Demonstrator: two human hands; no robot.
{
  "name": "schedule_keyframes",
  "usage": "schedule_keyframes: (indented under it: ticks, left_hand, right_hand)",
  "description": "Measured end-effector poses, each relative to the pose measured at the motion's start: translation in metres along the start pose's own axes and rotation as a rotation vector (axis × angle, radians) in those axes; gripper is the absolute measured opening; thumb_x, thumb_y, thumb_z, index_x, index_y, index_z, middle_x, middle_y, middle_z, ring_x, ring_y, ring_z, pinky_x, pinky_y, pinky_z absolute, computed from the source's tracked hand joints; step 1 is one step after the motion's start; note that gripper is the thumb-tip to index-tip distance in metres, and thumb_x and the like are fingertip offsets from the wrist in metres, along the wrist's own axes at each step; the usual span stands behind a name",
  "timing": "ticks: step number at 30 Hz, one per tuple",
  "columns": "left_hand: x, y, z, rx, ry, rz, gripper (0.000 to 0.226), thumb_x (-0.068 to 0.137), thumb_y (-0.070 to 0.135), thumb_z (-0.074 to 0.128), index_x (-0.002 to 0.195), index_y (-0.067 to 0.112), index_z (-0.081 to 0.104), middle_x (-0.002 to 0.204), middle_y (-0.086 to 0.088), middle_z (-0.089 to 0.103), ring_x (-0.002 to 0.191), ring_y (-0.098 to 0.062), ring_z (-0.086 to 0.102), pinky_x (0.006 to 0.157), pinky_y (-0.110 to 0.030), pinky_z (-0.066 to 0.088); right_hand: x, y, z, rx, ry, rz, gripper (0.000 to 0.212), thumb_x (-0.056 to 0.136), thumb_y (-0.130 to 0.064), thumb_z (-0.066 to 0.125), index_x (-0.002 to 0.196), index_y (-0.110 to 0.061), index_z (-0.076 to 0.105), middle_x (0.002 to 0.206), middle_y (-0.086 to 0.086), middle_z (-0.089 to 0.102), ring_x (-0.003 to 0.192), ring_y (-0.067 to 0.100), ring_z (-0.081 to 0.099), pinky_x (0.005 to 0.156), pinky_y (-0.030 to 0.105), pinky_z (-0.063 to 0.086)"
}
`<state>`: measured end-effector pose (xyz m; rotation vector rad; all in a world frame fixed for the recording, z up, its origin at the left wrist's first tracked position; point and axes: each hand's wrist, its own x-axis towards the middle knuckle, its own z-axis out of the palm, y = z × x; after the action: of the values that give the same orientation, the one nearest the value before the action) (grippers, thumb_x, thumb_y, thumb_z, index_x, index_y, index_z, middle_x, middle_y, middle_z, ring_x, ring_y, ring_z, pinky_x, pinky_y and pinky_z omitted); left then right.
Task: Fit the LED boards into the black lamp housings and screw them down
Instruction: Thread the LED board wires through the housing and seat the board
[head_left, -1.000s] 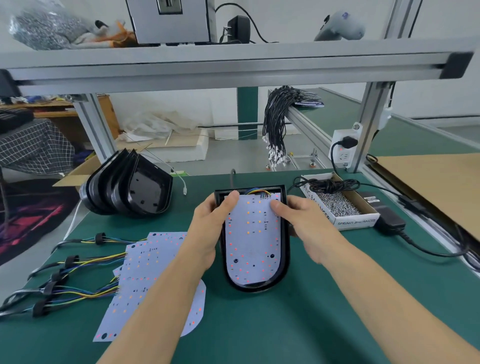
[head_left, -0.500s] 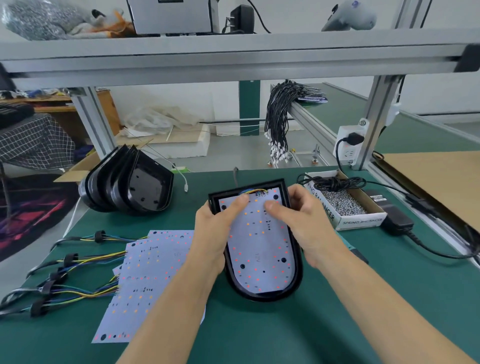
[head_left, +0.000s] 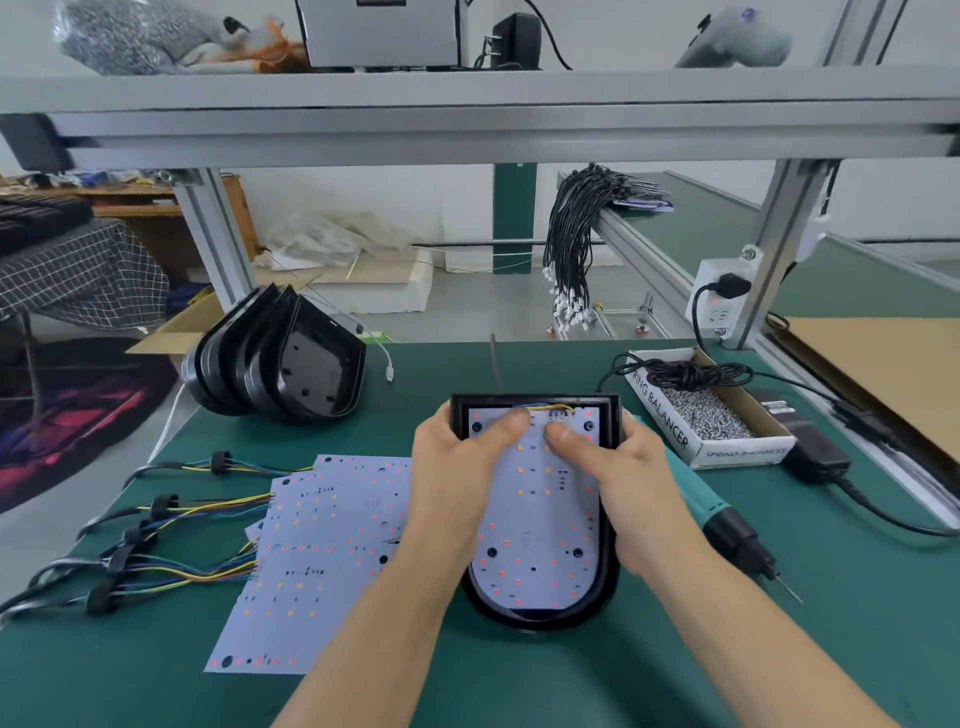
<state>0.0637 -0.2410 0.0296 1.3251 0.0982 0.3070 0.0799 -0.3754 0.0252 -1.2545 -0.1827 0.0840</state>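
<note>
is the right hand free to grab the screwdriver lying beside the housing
Probably not yet: the right hand grips the housing and presses the LED board. The screwdriver lies uncovered just to its right on the mat, so letting go should suffice.

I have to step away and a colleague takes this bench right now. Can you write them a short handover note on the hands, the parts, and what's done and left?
Left hand and right hand grip the sides of the black D-shaped lamp housing, thumbs pressing the white LED board into it.
Spare white LED boards with wire leads lie to the left; the stack of empty black housings stands behind them.
Done: board seated in the housing.
Left: screw it down using the teal electric screwdriver and the cardboard box of screws, then do the rest.
</note>
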Motion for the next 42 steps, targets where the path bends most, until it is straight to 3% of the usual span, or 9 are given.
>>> schedule_keyframes:
  ticks: [10, 14, 18, 21, 24, 27, 34, 39, 42]
  left_hand:
    - [-0.012, 0.006, -0.008, -0.138, -0.039, -0.086, 0.010, 0.082, -0.002, 0.067, 0.089, 0.003, 0.073, 0.089, -0.016, 0.075, 0.080, -0.030, 0.073, 0.063, -0.033, 0.058]
    - [-0.015, 0.005, -0.002, -0.004, 0.037, -0.034, 0.011, 0.079, -0.002, 0.071, 0.082, 0.008, 0.074, 0.085, -0.013, 0.075, 0.083, -0.034, 0.072, 0.077, -0.045, 0.059]
    - [-0.017, 0.013, -0.019, -0.033, -0.071, -0.068, 0.016, 0.073, 0.003, 0.076, 0.087, 0.002, 0.068, 0.087, -0.015, 0.072, 0.082, -0.031, 0.067, 0.078, -0.043, 0.054]
    - [-0.020, 0.017, -0.034, 0.015, -0.249, -0.028, 0.014, 0.068, 0.015, 0.078, 0.072, 0.017, 0.065, 0.070, -0.007, 0.054, 0.072, -0.019, 0.050, 0.070, -0.032, 0.041]
    - [-0.025, 0.019, -0.037, 0.089, -0.363, 0.067, 0.013, 0.071, 0.020, 0.077, 0.070, 0.021, 0.065, 0.070, 0.000, 0.052, 0.069, -0.014, 0.048, 0.065, -0.015, 0.039]
    - [-0.022, 0.023, -0.035, 0.070, -0.437, 0.103, 0.013, 0.070, 0.021, 0.079, 0.074, 0.020, 0.067, 0.081, 0.002, 0.067, 0.081, -0.013, 0.062, 0.074, -0.013, 0.045]
    - [-0.002, 0.015, -0.030, 0.025, -0.265, 0.016, 0.017, 0.066, 0.014, 0.076, 0.083, 0.017, 0.077, 0.090, -0.003, 0.075, 0.091, -0.016, 0.071, 0.078, -0.020, 0.052]
    - [0.001, 0.017, -0.024, -0.010, -0.203, 0.052, 0.019, 0.063, 0.005, 0.079, 0.075, 0.020, 0.075, 0.075, 0.002, 0.072, 0.073, -0.008, 0.068, 0.065, -0.015, 0.051]
    - [0.002, 0.018, -0.019, -0.048, -0.141, -0.107, 0.020, 0.062, 0.017, 0.079, 0.081, 0.014, 0.075, 0.084, -0.004, 0.075, 0.078, -0.017, 0.071, 0.065, -0.025, 0.057]
  right_hand:
    - [-0.011, 0.002, 0.004, -0.020, -0.007, -0.057, 0.009, 0.075, -0.016, 0.070, 0.084, -0.019, 0.072, 0.089, 0.010, 0.074, 0.079, 0.026, 0.072, 0.065, 0.030, 0.055]
    - [-0.017, 0.009, 0.003, -0.170, 0.067, -0.056, 0.004, 0.084, -0.015, 0.068, 0.085, -0.018, 0.070, 0.086, 0.004, 0.075, 0.077, 0.017, 0.071, 0.062, 0.021, 0.052]
    - [-0.020, -0.007, -0.020, 0.064, -0.267, 0.205, 0.045, 0.067, -0.014, 0.071, 0.112, -0.011, 0.068, 0.114, 0.010, 0.069, 0.100, 0.023, 0.065, 0.074, 0.025, 0.055]
    - [-0.020, -0.025, -0.035, 0.307, -0.422, 0.408, 0.076, 0.051, -0.035, 0.081, 0.120, -0.008, 0.067, 0.120, 0.017, 0.063, 0.104, 0.028, 0.058, 0.077, 0.031, 0.054]
    - [-0.015, -0.030, -0.024, 0.019, -0.480, 0.551, 0.057, 0.075, -0.063, 0.062, 0.104, -0.015, 0.075, 0.108, 0.007, 0.072, 0.092, 0.018, 0.068, 0.075, 0.024, 0.054]
    - [-0.004, -0.025, -0.004, -0.028, -0.488, 0.511, 0.038, 0.086, -0.049, 0.060, 0.100, -0.017, 0.075, 0.102, 0.007, 0.072, 0.090, 0.020, 0.067, 0.086, 0.029, 0.050]
    - [0.027, -0.012, 0.009, 0.127, -0.281, 0.390, 0.014, 0.079, -0.023, 0.065, 0.079, -0.010, 0.070, 0.070, 0.009, 0.064, 0.056, 0.020, 0.061, 0.055, 0.023, 0.051]
    - [0.043, -0.013, 0.011, 0.029, -0.207, 0.387, 0.016, 0.075, -0.023, 0.067, 0.072, -0.008, 0.064, 0.061, 0.008, 0.058, 0.051, 0.020, 0.053, 0.051, 0.022, 0.045]
    - [0.049, -0.011, 0.007, 0.143, -0.238, 0.489, 0.013, 0.069, -0.022, 0.068, 0.069, -0.010, 0.063, 0.064, 0.004, 0.059, 0.055, 0.018, 0.055, 0.061, 0.028, 0.047]
